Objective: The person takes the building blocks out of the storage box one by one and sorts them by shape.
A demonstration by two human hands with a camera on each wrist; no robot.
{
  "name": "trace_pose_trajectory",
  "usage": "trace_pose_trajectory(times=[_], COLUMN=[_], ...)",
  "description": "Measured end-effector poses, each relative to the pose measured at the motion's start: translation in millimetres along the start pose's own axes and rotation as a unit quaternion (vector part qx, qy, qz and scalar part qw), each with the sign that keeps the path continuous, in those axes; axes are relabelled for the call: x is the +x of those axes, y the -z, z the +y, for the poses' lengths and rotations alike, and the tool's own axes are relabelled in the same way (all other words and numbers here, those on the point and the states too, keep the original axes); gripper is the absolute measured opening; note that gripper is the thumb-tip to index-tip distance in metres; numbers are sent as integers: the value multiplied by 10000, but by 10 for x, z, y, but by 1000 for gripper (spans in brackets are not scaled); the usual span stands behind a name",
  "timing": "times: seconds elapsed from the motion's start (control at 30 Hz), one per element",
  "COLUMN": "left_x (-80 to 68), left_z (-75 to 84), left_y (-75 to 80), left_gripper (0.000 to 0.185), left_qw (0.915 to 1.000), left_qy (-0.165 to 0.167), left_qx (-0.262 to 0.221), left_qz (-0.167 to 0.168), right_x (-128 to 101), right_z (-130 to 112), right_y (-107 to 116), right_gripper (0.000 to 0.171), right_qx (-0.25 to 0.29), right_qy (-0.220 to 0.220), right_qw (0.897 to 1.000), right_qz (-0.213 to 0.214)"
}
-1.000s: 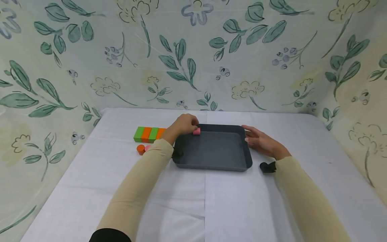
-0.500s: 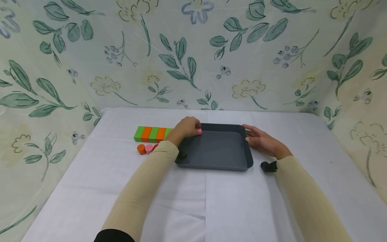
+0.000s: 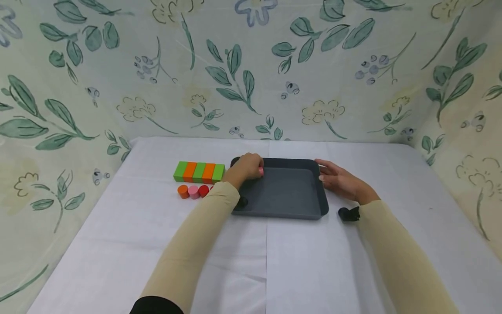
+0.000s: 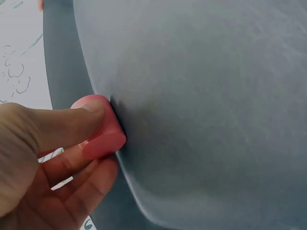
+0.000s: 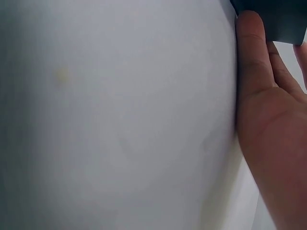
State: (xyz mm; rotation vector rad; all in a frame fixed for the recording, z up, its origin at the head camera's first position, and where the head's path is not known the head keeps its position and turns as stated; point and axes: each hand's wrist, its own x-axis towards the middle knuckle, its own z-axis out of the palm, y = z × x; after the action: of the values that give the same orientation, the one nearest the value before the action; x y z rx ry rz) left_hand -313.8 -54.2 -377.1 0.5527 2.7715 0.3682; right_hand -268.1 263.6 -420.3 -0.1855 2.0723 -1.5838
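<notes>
Inside the far-left part of a dark grey baking tray (image 3: pixel 288 192), my left hand (image 3: pixel 246 168) pinches a small pink cylinder (image 4: pixel 103 127). In the left wrist view the thumb (image 4: pixel 67 125) lies on the cylinder, close to the tray's side wall, and other fingers curl below it. My right hand (image 3: pixel 345 181) is at the tray's right end with its fingers extended. In the right wrist view the thumb (image 5: pixel 252 43) touches the tray's outer side (image 5: pixel 285 24).
A row of alternating green and orange blocks (image 3: pixel 199 172) stands left of the tray. In front of it are an orange cylinder (image 3: pixel 183 191), a pink one (image 3: pixel 194 192) and a red one (image 3: pixel 203 191); the left sleeve (image 3: pixel 192 235) partly covers another red piece. White cloth (image 3: pixel 298 261) covers the table.
My left hand has shifted a little to the right with the pink cylinder, and the tray's left end also sits slightly further right. More blocks and cylinders show beside the left arm. The right hand barely changes.
</notes>
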Motion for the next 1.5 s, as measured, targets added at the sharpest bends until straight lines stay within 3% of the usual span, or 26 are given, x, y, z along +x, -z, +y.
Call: trace_pose_trajectory(times=[0.33, 0.53, 0.73, 0.9, 1.1, 1.33, 1.5], left_x=[16, 17, -65, -252, -523, -823, -1113], left_z=[4, 27, 82, 112, 33, -184, -465], left_y=[6, 15, 121, 279, 418, 480, 498], left_gripper=[30, 31, 33, 38, 38, 37, 35], left_qw=[10000, 9999, 9990, 9968, 9903, 9861, 9822], left_qy=[30, 14, -348, -778, -1243, -1168, -1175], left_qx=[-16, 95, 284, 61, -282, -868, -1119], left_qz=[40, -107, -91, 162, 552, 796, 950], right_x=[-3, -23, -44, -41, -41, -38, -10], right_z=[-51, -52, -27, -11, -16, -21, 3], right_y=[7, 19, 34, 27, 17, 23, -10], right_gripper=[76, 76, 77, 76, 76, 75, 75], right_qx=[21, -29, -86, -81, -76, -118, -86], right_qy=[-1, -50, -86, -53, -47, -95, -36], right_qw=[10000, 10000, 9999, 9999, 10000, 9998, 9999], right_qz=[10, 23, 71, 64, 37, 122, 39])
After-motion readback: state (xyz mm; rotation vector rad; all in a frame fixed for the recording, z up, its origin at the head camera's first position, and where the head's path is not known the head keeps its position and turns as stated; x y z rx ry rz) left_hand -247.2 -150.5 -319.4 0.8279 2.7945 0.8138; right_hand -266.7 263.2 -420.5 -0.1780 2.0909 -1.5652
